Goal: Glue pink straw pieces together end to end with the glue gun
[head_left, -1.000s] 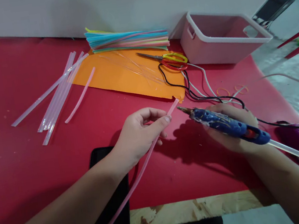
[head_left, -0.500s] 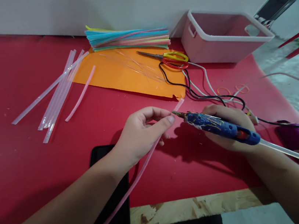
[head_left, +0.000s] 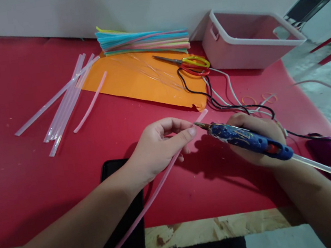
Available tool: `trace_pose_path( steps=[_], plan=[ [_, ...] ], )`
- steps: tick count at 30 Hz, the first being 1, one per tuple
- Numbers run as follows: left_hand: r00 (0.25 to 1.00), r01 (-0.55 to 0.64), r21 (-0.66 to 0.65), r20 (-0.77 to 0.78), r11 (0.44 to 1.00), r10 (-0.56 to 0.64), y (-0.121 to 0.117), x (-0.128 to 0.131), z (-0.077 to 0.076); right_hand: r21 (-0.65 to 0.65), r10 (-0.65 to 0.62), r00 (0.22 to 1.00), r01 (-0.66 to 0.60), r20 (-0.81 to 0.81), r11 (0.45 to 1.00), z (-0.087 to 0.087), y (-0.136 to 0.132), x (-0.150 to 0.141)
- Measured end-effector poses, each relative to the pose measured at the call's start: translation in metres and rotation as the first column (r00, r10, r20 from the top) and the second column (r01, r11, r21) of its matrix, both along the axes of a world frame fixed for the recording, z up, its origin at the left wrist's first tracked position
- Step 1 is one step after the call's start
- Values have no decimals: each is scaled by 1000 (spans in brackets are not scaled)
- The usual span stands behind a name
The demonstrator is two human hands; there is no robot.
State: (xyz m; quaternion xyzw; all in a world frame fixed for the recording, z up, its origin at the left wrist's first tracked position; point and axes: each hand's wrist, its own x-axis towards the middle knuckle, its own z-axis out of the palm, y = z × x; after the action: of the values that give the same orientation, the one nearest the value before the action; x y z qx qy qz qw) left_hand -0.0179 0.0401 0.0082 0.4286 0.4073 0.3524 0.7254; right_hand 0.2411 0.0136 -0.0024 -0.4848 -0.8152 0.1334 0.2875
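Note:
Between thumb and fingers, my left hand [head_left: 168,144] pinches a long pink pipe cleaner [head_left: 151,200] near its far end. The rest of the strip trails down toward the bottom edge. My right hand [head_left: 256,136] is wrapped round a blue hot glue gun [head_left: 244,139], its nozzle touching or very close to the strip by my left fingertips. A clear glue stick [head_left: 328,168] sticks out of the gun's back. My right fingers are partly hidden behind the gun. A short pink piece [head_left: 90,101] lies farther left on the red table.
Several glue sticks [head_left: 65,109] lie at left. An orange envelope [head_left: 134,79] carries scissors [head_left: 188,63], with bundled coloured pipe cleaners [head_left: 141,41] behind. A pink bin [head_left: 235,50] stands at back right. Cables [head_left: 227,105] cross the right side; a black phone-like slab [head_left: 122,212] lies under my left forearm.
Both hands, the pink pipe cleaner and the glue gun have shifted very slightly to the right. The grips are the same.

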Motion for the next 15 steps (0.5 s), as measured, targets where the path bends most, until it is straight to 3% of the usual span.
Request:
trace_pose_path(
  steps=[15],
  plan=[
    [999, 28, -2, -40, 1000, -28, -1, -1, 1, 73, -5, 1000, 5, 1, 997, -2, 3, 3]
  ],
)
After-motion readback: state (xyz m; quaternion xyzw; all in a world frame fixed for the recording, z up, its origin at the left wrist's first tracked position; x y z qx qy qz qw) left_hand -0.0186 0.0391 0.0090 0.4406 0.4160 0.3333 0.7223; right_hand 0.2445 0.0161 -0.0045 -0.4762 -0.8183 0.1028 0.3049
